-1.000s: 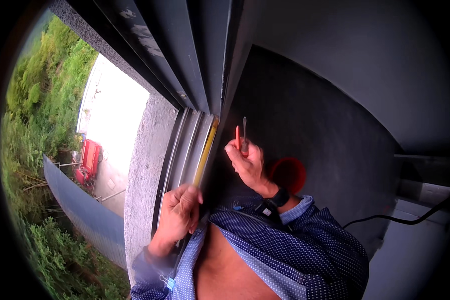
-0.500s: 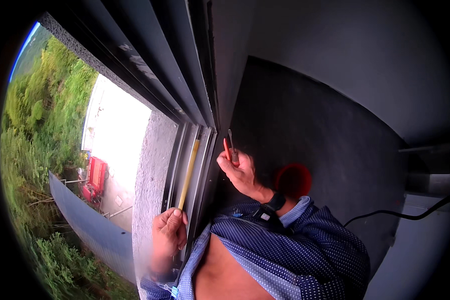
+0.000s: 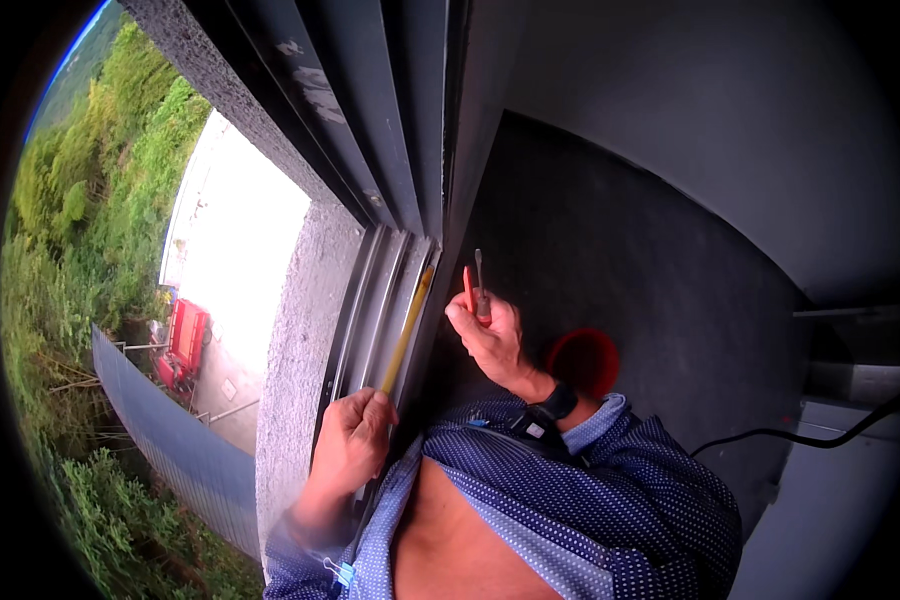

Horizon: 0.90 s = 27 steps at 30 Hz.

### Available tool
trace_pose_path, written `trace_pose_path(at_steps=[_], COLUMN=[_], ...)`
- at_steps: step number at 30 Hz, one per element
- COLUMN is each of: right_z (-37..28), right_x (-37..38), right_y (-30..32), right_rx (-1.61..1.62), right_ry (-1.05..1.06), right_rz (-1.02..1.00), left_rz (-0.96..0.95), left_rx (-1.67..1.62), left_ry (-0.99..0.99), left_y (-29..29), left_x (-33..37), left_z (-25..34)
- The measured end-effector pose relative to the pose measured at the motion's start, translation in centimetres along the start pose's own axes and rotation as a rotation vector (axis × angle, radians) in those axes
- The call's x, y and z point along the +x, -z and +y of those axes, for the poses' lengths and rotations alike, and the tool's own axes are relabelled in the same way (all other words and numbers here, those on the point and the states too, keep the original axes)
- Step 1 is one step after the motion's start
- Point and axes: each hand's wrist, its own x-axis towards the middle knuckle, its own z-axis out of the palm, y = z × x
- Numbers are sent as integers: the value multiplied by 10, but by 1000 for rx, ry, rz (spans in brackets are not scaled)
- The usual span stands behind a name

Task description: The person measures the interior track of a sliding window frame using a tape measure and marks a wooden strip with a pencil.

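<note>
My left hand (image 3: 353,435) is closed around the lower end of a long, thin yellow stick (image 3: 407,330). The stick slants along the metal sill tracks (image 3: 378,290) of a sliding window, its darker far tip over the rightmost channel. To the right, inside the room, my right hand (image 3: 495,345) is closed on two things held together. One is a screwdriver (image 3: 479,268) with its flat metal blade pointing away from me. Beside it is a slim red pointed piece (image 3: 469,285), whose exact kind I cannot make out.
Dark window frames (image 3: 370,110) rise beyond the tracks. A rough concrete ledge (image 3: 295,310) borders them on the left, with a drop to a yard and a red vehicle (image 3: 182,340). A red bucket (image 3: 610,365) stands on the dark floor; a black cable (image 3: 770,437) hangs at right.
My left hand and the yellow stick have shifted right, and its tip has passed from a middle channel to the rightmost one. My right hand keeps its hold, nearly still. The view has tilted slightly.
</note>
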Motion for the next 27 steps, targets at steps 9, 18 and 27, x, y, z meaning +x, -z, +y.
trace_pose_path(at_steps=[9, 18, 27], right_z=[2, -7, 1], right_x=[1, -2, -5], right_y=[-3, 3, 3], right_rx=[32, -8, 0], right_ry=[44, 11, -26], right_rz=[-5, 25, 41], left_rz=[-72, -183, -53], left_rx=[-175, -414, -173], left_ry=[-54, -101, -82], left_y=[-10, -7, 6], left_x=[32, 26, -6], left_z=[-7, -18, -15])
